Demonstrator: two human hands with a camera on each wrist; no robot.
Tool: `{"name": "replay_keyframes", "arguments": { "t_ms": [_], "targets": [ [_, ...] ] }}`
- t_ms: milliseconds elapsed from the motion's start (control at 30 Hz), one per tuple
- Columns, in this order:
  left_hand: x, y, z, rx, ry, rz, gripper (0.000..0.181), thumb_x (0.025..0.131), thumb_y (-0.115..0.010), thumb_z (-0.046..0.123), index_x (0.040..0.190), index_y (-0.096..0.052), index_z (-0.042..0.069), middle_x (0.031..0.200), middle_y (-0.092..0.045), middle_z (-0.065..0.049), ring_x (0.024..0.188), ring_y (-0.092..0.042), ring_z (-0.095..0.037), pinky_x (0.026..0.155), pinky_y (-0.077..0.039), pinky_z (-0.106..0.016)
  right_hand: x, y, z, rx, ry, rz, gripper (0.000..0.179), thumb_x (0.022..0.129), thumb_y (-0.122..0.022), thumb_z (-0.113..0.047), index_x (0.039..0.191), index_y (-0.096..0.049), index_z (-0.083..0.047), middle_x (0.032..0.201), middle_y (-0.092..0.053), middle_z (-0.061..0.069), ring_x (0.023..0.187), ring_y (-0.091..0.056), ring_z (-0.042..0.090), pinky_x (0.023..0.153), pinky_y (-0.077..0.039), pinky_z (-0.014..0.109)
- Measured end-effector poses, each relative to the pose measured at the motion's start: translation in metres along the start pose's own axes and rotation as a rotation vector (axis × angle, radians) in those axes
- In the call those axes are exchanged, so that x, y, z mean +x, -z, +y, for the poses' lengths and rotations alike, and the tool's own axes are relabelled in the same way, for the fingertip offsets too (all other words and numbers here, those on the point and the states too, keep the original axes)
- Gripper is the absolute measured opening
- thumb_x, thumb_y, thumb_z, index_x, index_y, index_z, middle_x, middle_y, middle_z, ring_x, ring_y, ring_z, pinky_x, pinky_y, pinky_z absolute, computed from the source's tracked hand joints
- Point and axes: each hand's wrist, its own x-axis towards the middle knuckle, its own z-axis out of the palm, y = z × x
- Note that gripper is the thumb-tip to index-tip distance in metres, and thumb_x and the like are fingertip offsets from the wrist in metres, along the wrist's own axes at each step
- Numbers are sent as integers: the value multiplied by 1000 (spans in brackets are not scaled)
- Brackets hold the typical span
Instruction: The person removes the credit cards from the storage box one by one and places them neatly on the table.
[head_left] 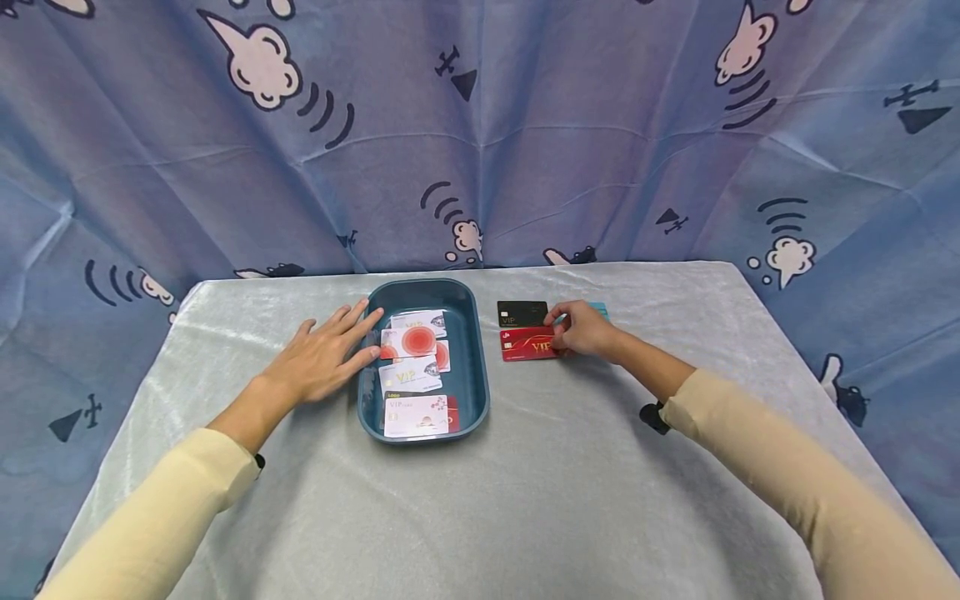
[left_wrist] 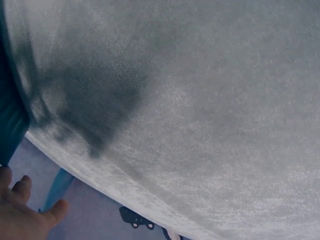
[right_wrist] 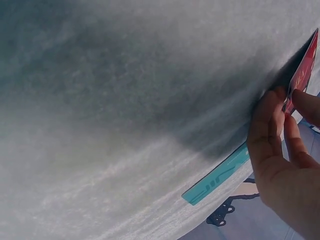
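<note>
My right hand (head_left: 591, 330) pinches the right end of a red VIP card (head_left: 521, 344) between thumb and fingers. In the right wrist view that red card (right_wrist: 304, 70) stands at a slant above the cloth. Just behind it lies a black VIP card (head_left: 521, 313). A teal card (right_wrist: 217, 177) is on the cloth beside the hand, partly covered by it. With fingers spread, my left hand (head_left: 318, 358) rests at the left rim of a dark blue tray (head_left: 483, 396). Inside the tray several cards overlap, among them a white one with red circles (head_left: 408, 342) and a pale pink VIP card (head_left: 416, 417).
A pale grey velvety cloth (head_left: 540, 500) covers the table. Behind its far edge hangs a blue-purple patterned curtain (head_left: 555, 167). The tray stands left of the loose cards, with a strip of cloth between them.
</note>
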Motion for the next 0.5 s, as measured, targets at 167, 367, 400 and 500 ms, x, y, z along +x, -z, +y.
{"name": "replay_keyframes", "arguments": {
  "t_ms": [167, 367, 400, 500],
  "targets": [
    [1, 0, 0, 1, 0, -2, 67, 105, -40, 52, 161, -18, 24, 167, -10, -6, 151, -16, -36, 111, -13, -72, 1, -1, 0, -33, 5, -13, 33, 89, -66, 5, 121, -57, 8, 81, -54, 10, 65, -57, 16, 64, -55, 31],
    [1, 0, 0, 4, -1, 2, 67, 104, -40, 52, 161, -18, 23, 167, -9, -6, 151, -16, -36, 111, -14, -72, 1, 0, 0, -40, 14, -29, 35, 89, -66, 3, 121, -55, 9, 80, -55, 9, 66, -57, 17, 63, -54, 30],
    [0, 0, 0, 4, -1, 2, 67, 104, -40, 52, 161, -18, 24, 167, -9, -6, 151, -16, -36, 111, -14, -72, 1, 1, 0, -42, 17, -29, 34, 89, -66, 3, 121, -55, 9, 79, -56, 8, 66, -57, 16, 63, -53, 29],
    [0, 0, 0, 6, 3, -2, 67, 104, -40, 52, 161, -18, 24, 167, -9, -6, 151, -16, -36, 111, -14, -72, 1, 1, -1, -41, 18, -27, 33, 89, -64, 4, 120, -55, 9, 76, -56, 7, 66, -57, 17, 61, -50, 27]
  ]
}}
